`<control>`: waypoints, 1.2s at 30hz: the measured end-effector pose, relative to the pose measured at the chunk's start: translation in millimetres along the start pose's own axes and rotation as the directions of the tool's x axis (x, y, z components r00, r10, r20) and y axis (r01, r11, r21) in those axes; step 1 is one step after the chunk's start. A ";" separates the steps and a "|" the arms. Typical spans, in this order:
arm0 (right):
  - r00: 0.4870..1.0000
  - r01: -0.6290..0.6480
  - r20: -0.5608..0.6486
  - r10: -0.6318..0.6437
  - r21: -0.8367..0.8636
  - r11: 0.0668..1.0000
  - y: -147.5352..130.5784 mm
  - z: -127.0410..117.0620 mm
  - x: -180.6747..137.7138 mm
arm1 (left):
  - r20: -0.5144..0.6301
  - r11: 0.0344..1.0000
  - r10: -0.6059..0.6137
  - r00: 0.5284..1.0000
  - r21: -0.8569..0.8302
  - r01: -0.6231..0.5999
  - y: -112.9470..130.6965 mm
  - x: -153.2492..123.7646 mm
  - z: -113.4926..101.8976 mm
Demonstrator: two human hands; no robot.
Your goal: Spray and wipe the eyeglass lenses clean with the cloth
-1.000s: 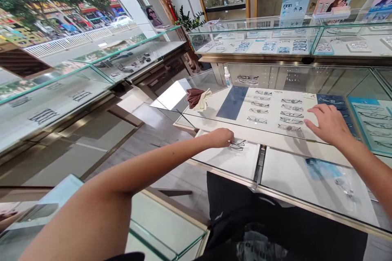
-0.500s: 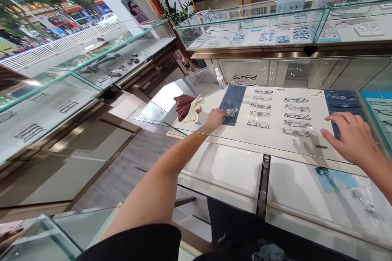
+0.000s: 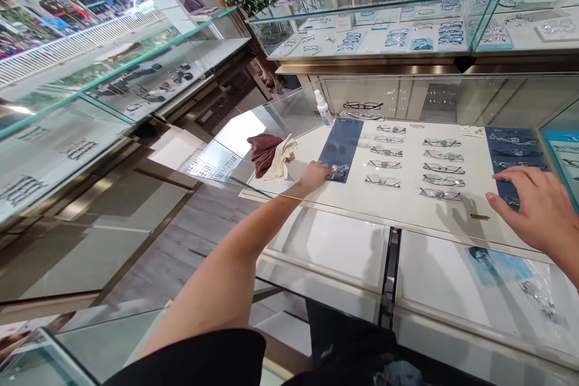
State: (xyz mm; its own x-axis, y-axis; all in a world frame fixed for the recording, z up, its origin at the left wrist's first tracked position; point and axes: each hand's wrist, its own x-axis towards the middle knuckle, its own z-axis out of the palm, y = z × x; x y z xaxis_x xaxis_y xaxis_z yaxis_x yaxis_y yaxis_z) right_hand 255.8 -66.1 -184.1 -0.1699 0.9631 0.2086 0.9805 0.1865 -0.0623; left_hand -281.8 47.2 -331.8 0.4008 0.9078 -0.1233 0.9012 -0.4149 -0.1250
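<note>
My left hand (image 3: 315,175) is closed at the left end of a pair of eyeglasses (image 3: 339,172), which lies at the near end of a dark blue strip (image 3: 342,142). Its fingertips are partly hidden. Several rows of eyeglasses (image 3: 383,181) are laid out on the white display surface (image 3: 398,208) to the right of that strip. My right hand (image 3: 536,202) is open, fingers spread and holding nothing, over the near part of a second dark blue strip (image 3: 495,136) with more eyeglasses on it.
A brown cloth (image 3: 262,154) and a cream cloth (image 3: 280,160) lie left of my left hand. A white spray bottle (image 3: 322,107) stands behind them. Glass panes (image 3: 289,111) edge the case. A small gold-coloured piece (image 3: 479,216) rests near the front edge.
My left hand and the eyeglasses have shifted slightly toward the near edge of the blue strip. The view has moved a little; my right hand stays open.
</note>
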 end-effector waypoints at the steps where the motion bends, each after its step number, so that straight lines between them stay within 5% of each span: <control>1: 1.000 -0.001 0.001 0.001 0.000 1.000 0.1 -0.2 0.1 | -0.003 1.000 0.002 1.000 -0.006 -0.002 0.3 -0.2 -1.6; 36: 0.999 -0.040 0.022 0.039 0.059 0.997 -11.8 -5.0 -0.5 | 0.017 0.996 -0.062 0.998 -0.058 0.063 -3.9 30.2 -10.3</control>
State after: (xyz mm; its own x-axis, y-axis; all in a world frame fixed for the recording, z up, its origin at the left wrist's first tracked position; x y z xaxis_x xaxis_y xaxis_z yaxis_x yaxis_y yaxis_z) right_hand 244.8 -69.7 -178.6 -0.1341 0.9737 0.1841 0.9789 0.1591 -0.1284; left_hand -271.5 76.8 -324.9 0.3416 0.9305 -0.1320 0.9326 -0.3530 -0.0749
